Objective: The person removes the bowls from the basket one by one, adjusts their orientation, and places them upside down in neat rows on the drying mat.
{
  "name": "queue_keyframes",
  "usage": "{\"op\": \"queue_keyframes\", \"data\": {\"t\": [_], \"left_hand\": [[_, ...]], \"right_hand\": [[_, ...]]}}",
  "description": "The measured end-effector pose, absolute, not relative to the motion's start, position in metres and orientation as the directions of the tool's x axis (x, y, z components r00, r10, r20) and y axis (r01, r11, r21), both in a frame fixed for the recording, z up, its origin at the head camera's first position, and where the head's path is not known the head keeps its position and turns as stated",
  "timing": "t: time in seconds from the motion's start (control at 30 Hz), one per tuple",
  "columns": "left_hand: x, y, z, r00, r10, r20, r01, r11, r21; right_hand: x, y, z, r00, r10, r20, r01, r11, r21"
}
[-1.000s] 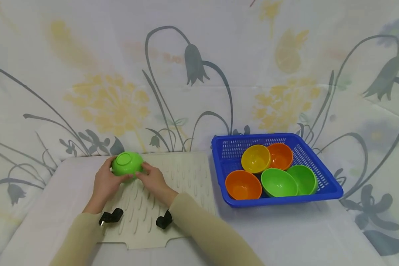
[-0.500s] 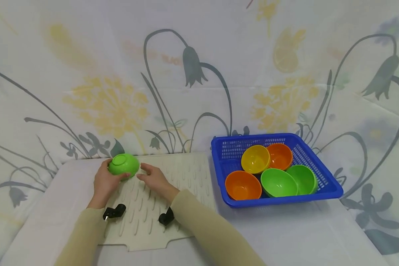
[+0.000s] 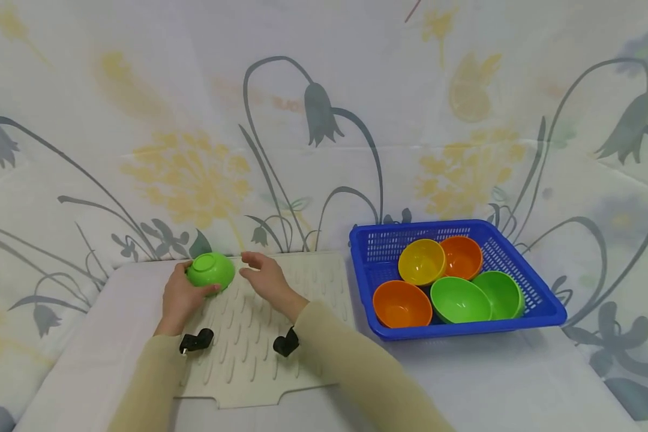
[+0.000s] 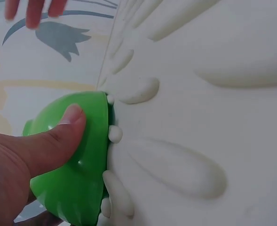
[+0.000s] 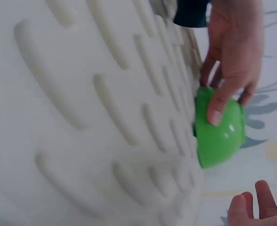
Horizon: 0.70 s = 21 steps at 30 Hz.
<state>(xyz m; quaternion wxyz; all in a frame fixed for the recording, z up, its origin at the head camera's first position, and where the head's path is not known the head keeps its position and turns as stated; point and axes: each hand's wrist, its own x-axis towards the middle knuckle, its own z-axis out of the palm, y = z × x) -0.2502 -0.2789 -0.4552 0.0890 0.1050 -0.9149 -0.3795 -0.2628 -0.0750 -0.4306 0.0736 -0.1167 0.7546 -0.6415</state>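
My left hand (image 3: 180, 295) grips the inverted green bowl (image 3: 211, 270), thumb at 6 o'clock; light, rigid, slick plastic. Right hand (image 3: 264, 278) hovers spread.

I see blue perforated plastic basket (image 3: 540, 300) right on counter (image 3: 491, 384), holding two orange bowls (image 3: 402, 303), yellow bowl (image 3: 421, 261), two green bowls (image 3: 459, 300). Floral cloth backdrop (image 3: 194, 120) behind, draped over counter.
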Motion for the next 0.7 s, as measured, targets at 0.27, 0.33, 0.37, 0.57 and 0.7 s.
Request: {"op": "queue_keyframes", "data": {"t": [0.27, 0.33, 0.37, 0.57, 0.7], "left_hand": [[-0.251, -0.281, -0.457, -0.963, -0.255, 0.091, -0.11, 0.675, 0.729], [-0.251, -0.282, -0.457, -0.963, -0.253, 0.09, -0.107, 0.669, 0.735], [-0.251, -0.282, -0.457, -0.963, -0.253, 0.092, -0.105, 0.667, 0.737], [-0.251, -0.283, -0.459, -0.96, -0.261, 0.103, -0.102, 0.667, 0.738], [-0.251, -0.283, -0.462, -0.96, -0.264, 0.091, -0.11, 0.656, 0.747]], "right_hand": [[-0.271, -0.041, -0.392, -0.969, -0.232, 0.088, -0.123, 0.14, -0.982], [-0.273, -0.029, -0.382, -0.966, -0.235, 0.106, -0.141, 0.139, -0.98], [-0.274, -0.023, -0.377, -0.964, -0.241, 0.111, -0.148, 0.141, -0.979], [-0.28, 0.021, -0.353, -0.944, -0.302, 0.135, -0.202, 0.203, -0.958], [-0.285, 0.059, -0.343, -0.946, -0.287, 0.148, -0.236, 0.299, -0.925]]}}
